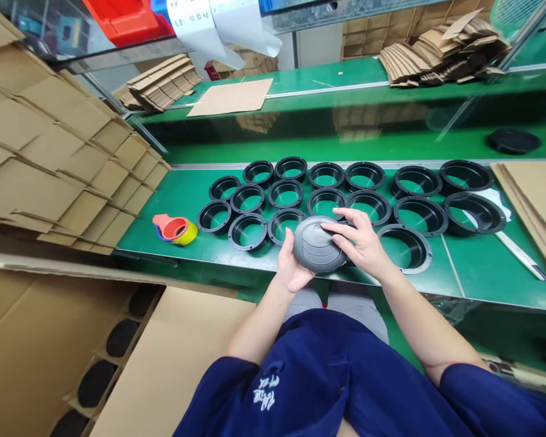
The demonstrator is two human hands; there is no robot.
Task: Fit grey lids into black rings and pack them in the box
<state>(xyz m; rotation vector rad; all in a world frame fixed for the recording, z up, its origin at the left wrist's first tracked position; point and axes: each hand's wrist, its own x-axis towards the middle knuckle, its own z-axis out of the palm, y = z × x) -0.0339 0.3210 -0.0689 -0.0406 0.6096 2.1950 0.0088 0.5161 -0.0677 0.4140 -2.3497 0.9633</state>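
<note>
A round dark grey cover (316, 244) is held just above the near edge of the green table (473, 267). My left hand (290, 269) grips its lower left rim from below. My right hand (363, 241) lies over its right side, fingers curled on the rim and top. Behind the cover, several black plastic rings (364, 176) stand in rows on the table. One ring (406, 247) sits right beside my right wrist.
A red and yellow tape dispenser (175, 229) lies at the table's left end. Slotted cardboard dividers (64, 164) lean at the left. A carton (118, 340) with dark discs in cells stands lower left. Flat cardboard (534, 200) lies at the right; a black disc (513, 141) rests beyond.
</note>
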